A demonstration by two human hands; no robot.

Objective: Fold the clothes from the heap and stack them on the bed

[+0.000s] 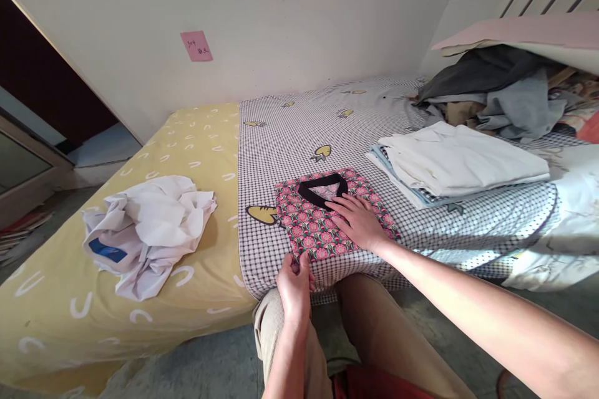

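A folded pink floral shirt (311,234) with a black collar (311,195) lies on the checked part of the bed, near its front edge. My right hand (358,221) rests flat on it, fingers spread just beside the collar. At the shirt's near left corner, my left hand (296,283) pinches the fabric between thumb and fingers. To the left, a crumpled white garment (161,218) with a blue patch lies on the yellow part. A stack of folded white clothes (463,159) sits to the right of the shirt.
Heaped dark and grey clothes (510,90) lie at the far right under a pink-topped board (528,31). Behind the bed stands a white wall with a pink note (196,46). My knees are against the bed's front edge, where the checked sheet (290,124) hangs over.
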